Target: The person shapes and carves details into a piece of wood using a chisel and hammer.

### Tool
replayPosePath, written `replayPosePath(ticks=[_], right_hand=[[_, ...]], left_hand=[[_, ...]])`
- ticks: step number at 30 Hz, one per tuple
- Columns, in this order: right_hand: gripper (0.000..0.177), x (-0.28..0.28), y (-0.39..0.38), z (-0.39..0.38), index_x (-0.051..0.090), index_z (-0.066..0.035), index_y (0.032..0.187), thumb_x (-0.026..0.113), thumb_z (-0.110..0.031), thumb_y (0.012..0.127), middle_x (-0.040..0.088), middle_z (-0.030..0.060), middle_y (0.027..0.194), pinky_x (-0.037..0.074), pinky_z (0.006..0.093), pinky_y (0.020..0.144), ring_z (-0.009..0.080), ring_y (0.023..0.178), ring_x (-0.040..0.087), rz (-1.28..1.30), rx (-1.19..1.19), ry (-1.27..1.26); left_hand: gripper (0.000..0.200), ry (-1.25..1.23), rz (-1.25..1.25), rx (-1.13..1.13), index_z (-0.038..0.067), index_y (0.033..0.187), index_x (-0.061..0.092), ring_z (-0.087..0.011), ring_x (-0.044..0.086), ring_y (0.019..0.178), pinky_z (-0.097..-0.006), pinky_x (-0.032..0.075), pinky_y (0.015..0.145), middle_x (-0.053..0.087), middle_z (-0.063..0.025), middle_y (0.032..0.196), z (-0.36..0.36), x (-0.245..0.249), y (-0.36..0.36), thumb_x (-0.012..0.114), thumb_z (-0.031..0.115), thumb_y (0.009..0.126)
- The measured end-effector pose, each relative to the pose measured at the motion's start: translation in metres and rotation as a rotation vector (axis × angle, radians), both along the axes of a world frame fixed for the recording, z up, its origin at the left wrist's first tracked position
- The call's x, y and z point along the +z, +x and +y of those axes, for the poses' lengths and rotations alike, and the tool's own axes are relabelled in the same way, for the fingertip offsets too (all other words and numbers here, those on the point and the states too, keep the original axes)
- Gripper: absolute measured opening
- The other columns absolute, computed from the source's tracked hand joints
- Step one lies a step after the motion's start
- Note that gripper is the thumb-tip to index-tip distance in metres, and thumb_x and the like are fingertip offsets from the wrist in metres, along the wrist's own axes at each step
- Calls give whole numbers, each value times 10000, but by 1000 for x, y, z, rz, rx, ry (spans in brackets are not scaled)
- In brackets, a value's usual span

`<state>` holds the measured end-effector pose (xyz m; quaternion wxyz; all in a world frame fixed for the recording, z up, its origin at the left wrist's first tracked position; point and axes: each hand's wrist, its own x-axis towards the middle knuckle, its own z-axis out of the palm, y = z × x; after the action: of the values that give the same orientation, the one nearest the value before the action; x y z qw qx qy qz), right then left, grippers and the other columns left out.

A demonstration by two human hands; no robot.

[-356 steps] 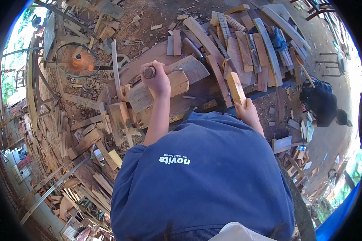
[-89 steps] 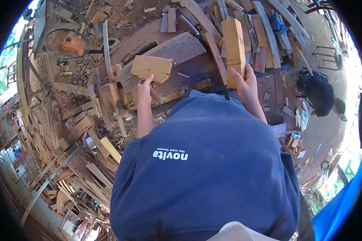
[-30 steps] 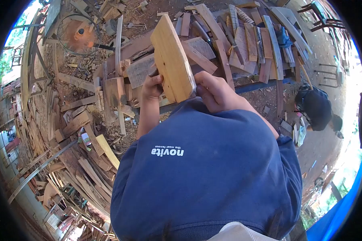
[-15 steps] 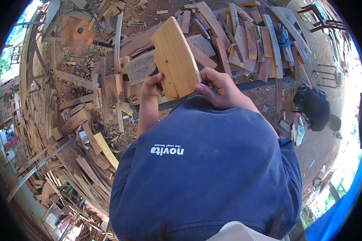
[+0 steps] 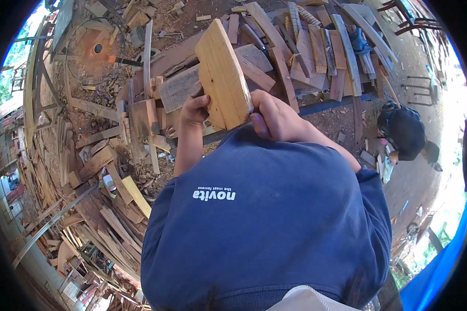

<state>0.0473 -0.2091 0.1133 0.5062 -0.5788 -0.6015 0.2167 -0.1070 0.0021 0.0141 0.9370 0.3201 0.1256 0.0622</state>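
Observation:
A pale yellow-brown wooden board (image 5: 223,78) with a slanted top end is held up in front of my chest, tilted so that its broad face and right edge show. My left hand (image 5: 194,110) grips its lower left side, thumb on the face and the other fingers hidden behind. At the lower right corner, my right hand (image 5: 276,118) is closed on the board's edge, its fingers curled and thumb bent downward. Behind the board lies a workbench (image 5: 184,52) with grey weathered planks (image 5: 177,89) on it.
Stacked wood offcuts (image 5: 316,52) cover the bench's right part. A round wire guard (image 5: 96,52) stands at upper left. Long scrap strips (image 5: 109,228) pile up on my left. On the right, another person (image 5: 402,132) bends low near a plastic chair (image 5: 417,90).
The board has turned slightly, showing its face narrower. My right hand has rolled at the corner, its thumb dropping lower. My left hand keeps its hold.

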Motion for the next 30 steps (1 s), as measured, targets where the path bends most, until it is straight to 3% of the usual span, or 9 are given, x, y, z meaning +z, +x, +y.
replayPosePath(ticks=[3, 5, 9, 12, 16, 19, 21, 24, 30], right_hand=[[221, 1, -4, 8, 475, 11, 1002, 619, -44, 843, 560, 191, 831, 487, 460, 680, 394, 755, 578, -41, 33, 86], [237, -2, -6, 9, 475, 17, 988, 625, -31, 812, 558, 193, 819, 487, 459, 681, 397, 752, 578, -40, 53, 130], [226, 6, -9, 9, 479, 14, 1009, 615, -48, 841, 570, 204, 831, 488, 462, 685, 408, 771, 589, -11, 46, 16], [209, 5, -10, 14, 487, 6, 1039, 596, -62, 874, 588, 215, 856, 492, 464, 691, 414, 800, 606, 38, -36, -108], [158, -4, -10, 20, 502, 4, 1040, 562, -36, 900, 588, 196, 847, 494, 450, 682, 393, 783, 612, 1, -4, -64], [135, 5, -13, 29, 509, 8, 1019, 550, 1, 890, 577, 176, 831, 493, 434, 663, 375, 749, 605, -105, 55, 64], [124, 13, -15, 40, 518, 7, 995, 562, 3, 879, 580, 172, 832, 493, 436, 658, 373, 752, 607, -144, 96, 99], [123, 15, -17, 50, 539, 7, 975, 585, 5, 861, 584, 158, 820, 495, 438, 647, 365, 749, 610, -199, 236, 204], [135, 18, -28, 45, 559, -15, 1008, 590, -12, 877, 630, 168, 821, 520, 427, 669, 336, 715, 648, 33, 145, 42]], left_hand=[[850, -1, -14, 27, 2, 1410, 409, -263, 589, 1184, -390, 467, 1024, 586, -134, 1292, 2, -6, -6, 811, 213, 691], [752, -68, -112, 38, -18, 1371, 450, -341, 624, 1126, -469, 510, 990, 607, -190, 1256, 5, -23, -11, 787, 206, 738], [815, -62, -20, 90, 15, 1392, 442, -262, 600, 1159, -392, 483, 999, 608, -115, 1261, 0, -10, -16, 828, 194, 697], [828, 44, 66, 302, 31, 1399, 445, -264, 602, 1153, -394, 487, 994, 609, -106, 1261, -6, -8, -27, 838, 206, 692], [820, 97, 90, 309, 40, 1398, 457, -269, 589, 1179, -396, 483, 1007, 603, -101, 1278, -6, -6, -37, 841, 207, 693], [756, 39, 88, 325, 40, 1357, 492, -238, 639, 1039, -384, 516, 917, 646, -87, 1138, 2, -15, -38, 838, 211, 707], [638, -84, -82, 126, 51, 1253, 540, -203, 643, 825, -340, 528, 753, 646, -68, 921, 21, -46, -44, 838, 228, 717], [565, -49, -238, -16, 64, 1161, 542, -165, 594, 682, -286, 484, 620, 599, -47, 775, 5, 1, -19, 842, 265, 725], [704, 74, -144, 71, 41, 1235, 509, -118, 612, 701, -229, 480, 586, 635, -51, 871, 8, -2, -23, 868, 328, 701]])
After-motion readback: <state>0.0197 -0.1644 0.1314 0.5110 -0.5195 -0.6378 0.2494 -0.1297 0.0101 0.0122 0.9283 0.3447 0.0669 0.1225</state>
